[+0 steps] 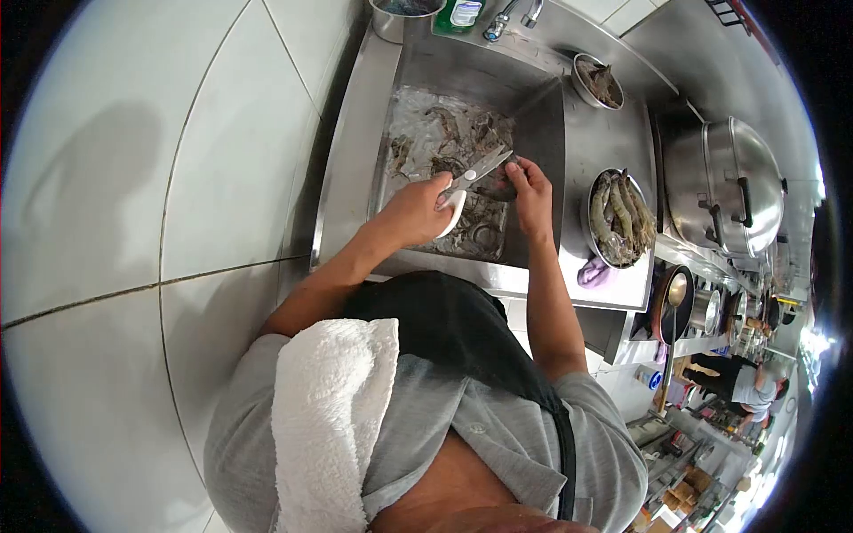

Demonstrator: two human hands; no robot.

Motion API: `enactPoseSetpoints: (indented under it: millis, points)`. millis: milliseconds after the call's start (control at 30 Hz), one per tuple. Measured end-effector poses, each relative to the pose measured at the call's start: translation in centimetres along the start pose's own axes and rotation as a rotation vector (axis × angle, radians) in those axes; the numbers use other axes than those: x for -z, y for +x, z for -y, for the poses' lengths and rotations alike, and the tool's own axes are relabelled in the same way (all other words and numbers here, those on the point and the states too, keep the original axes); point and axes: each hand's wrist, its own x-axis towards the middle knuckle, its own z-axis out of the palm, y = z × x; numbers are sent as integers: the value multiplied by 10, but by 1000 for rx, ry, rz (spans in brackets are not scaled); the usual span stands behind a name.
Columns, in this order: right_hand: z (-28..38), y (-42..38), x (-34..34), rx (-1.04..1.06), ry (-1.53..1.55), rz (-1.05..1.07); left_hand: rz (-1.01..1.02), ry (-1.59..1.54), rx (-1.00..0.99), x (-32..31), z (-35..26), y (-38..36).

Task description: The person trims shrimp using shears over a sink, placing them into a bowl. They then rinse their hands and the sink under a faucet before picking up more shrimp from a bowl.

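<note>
My left hand is closed around the white-handled scissors, whose metal blades point up and to the right over the sink. Close to the blade tips, my right hand pinches a dark grey shrimp between thumb and fingers. Its body hangs partly behind the scissors. Below both hands, shrimp and scraps lie in shallow, murky water on the sink bottom. To the right of my right hand, a metal bowl of whole shrimp rests on the steel counter.
A smaller bowl of shrimp pieces stands farther back. A faucet, green bottle and metal pot line the far edge. On the right are a purple cloth, large lidded pot, wok with ladle and another person.
</note>
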Motion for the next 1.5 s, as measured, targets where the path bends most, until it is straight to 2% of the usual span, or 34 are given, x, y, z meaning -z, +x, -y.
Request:
enactPoseSetpoints:
  millis: [133,233,300,333,433,500,600,667,800,933,967,1067,1133,1200,1233,1267,1333,1400,1467,1500]
  points:
    - [0,-4,2,14,-154,-54,84,61,91,-2,1,8]
    - [-2,-6,3,18,-246,-33,70,49,74,-6,6,9]
    - [-6,-6,11,-8,-414,24,66,71,-6,-15,23,16]
    - [-10,-4,17,-40,-402,56,65,81,-43,-18,30,20]
    - [-38,14,37,-138,-324,109,316,-500,304,-23,46,31]
    - [-50,22,47,-202,-221,72,301,-702,347,-26,48,24]
    - [-35,14,44,-339,154,61,375,-1017,416,-32,47,7]
    - [-22,9,33,-335,156,18,445,-1220,474,-38,35,1]
    - [-17,-2,19,-291,133,20,546,-1344,536,-54,34,10]
    - [-26,-7,13,-241,242,-4,265,-1360,414,-52,28,33]
    - [-26,-6,14,-239,276,-14,194,-1326,441,-48,26,32]
    - [-23,-5,18,-257,283,-41,341,-1424,480,-47,28,14]
    - [-24,-5,18,-272,259,-20,405,-1354,595,-49,19,11]
    - [-26,-9,17,-283,235,27,349,-1256,347,-56,33,36]
    - [-26,-10,18,-288,217,29,186,-1359,276,-54,39,53]
    - [-26,-10,20,-290,198,25,31,-1437,285,-38,34,64]
    - [-27,-8,31,-292,61,88,-15,-1383,217,-2,19,64]
    - [-30,-6,45,-291,-163,189,28,-1066,218,20,5,57]
    - [-2,-18,36,-264,-597,370,207,-584,172,34,-14,51]
    - [-16,-18,39,5,-634,438,160,-452,82,21,-11,52]
